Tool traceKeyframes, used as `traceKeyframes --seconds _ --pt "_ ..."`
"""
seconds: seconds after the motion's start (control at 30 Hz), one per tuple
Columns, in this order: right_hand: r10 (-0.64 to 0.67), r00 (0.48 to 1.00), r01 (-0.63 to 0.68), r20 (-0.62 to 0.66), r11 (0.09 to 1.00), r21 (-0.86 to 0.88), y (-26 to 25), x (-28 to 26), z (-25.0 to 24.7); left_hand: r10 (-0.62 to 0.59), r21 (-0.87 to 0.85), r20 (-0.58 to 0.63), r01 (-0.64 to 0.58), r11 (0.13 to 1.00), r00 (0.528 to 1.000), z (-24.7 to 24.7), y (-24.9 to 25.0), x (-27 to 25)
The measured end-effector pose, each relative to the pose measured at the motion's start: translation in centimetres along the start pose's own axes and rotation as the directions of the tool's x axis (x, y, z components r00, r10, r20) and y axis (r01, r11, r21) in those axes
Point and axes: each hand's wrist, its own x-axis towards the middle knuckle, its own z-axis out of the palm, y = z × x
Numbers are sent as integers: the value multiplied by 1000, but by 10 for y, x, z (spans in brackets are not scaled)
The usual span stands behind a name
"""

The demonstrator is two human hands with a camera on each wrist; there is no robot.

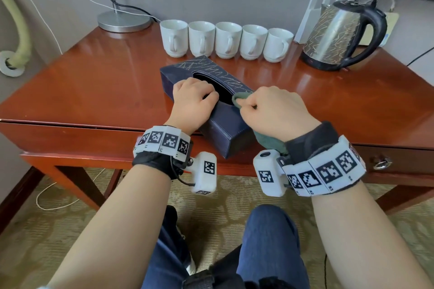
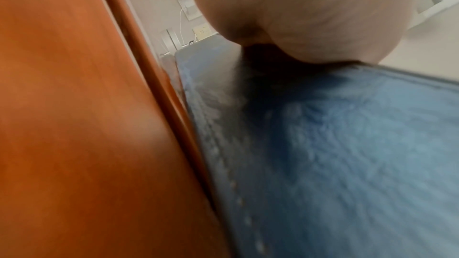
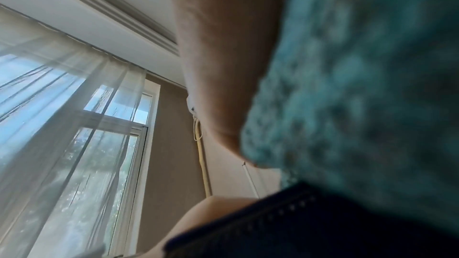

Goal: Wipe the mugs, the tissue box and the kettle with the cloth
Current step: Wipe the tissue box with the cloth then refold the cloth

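A dark blue tissue box (image 1: 225,134) with pale scribbles on its lid lies slantwise at the desk's front edge, its near end jutting past the edge. My left hand (image 1: 195,98) grips the box, fingers curled into its oval slot. My right hand (image 1: 267,107) holds a green cloth (image 1: 242,99) bunched against the lid by the slot; more cloth hangs under the wrist. In the left wrist view the blue box side (image 2: 347,154) fills the frame. In the right wrist view the cloth (image 3: 372,85) covers the right half. Several white mugs (image 1: 229,40) stand in a row behind, and a scribbled steel kettle (image 1: 333,37) stands at the right.
The red-brown wooden desk (image 1: 94,91) has a lamp base (image 1: 124,20) with cables at the back left. White upright panels (image 1: 314,7) stand behind the kettle. A drawer with a key (image 1: 380,163) sits at the front right. My knees are under the desk's edge.
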Motion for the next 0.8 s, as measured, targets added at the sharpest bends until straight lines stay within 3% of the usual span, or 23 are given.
traceKeyframes --seconds 0.2,0.43,0.67,0.8 --pt "-104 994 102 -32 992 -69 -13 -30 0 -13 1 -12 13 1000 1000 1 2 0" --pt "26 1000 -26 14 1000 -13 -11 3 -1 -2 -1 21 2 1000 1000 -2 2 -1" --pt "-19 1000 19 -10 1000 -15 -9 -43 0 -50 14 -1 50 999 999 2 2 1" --pt "-30 1000 30 5 997 64 -16 -34 1 -36 8 8 36 999 999 2 1 0"
